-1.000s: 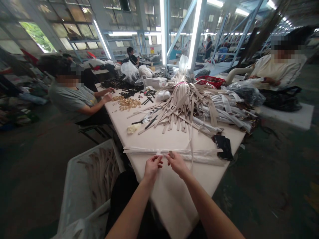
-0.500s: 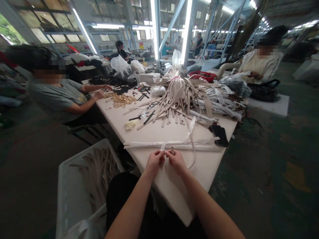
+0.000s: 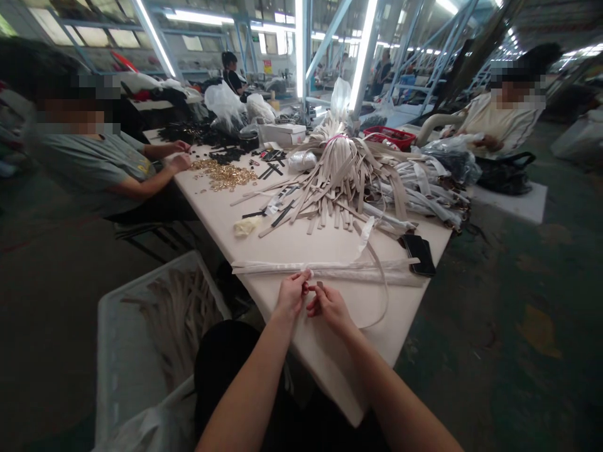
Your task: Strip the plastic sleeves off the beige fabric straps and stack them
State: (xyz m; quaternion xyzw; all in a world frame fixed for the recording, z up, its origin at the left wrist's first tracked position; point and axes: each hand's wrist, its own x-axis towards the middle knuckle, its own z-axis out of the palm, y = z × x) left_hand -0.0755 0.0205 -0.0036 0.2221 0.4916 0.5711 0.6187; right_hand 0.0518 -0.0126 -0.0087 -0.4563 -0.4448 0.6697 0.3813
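My left hand (image 3: pixel 291 296) pinches a narrow cream strap (image 3: pixel 377 276) where it crosses a long, white-wrapped strap bundle (image 3: pixel 325 272) lying across the white table (image 3: pixel 301 251). The loose strap runs to the right and curves in a loop toward the table edge. My right hand (image 3: pixel 330 309) sits just to the right, with its fingertips pinched on a small grey tab (image 3: pixel 320 284). Both hands rest close together near the table's near end.
A large bundle of beige straps (image 3: pixel 342 176) fills the table's middle, beside gold buckles (image 3: pixel 223 176) and a black phone (image 3: pixel 419 254). A white crate of straps (image 3: pixel 164 314) stands at my left. Co-workers sit on both sides (image 3: pixel 89 163) (image 3: pixel 504 119).
My right hand has moved slightly down and away from my left hand. The loose strap now hangs in a wider curve, and the view has shifted a little.
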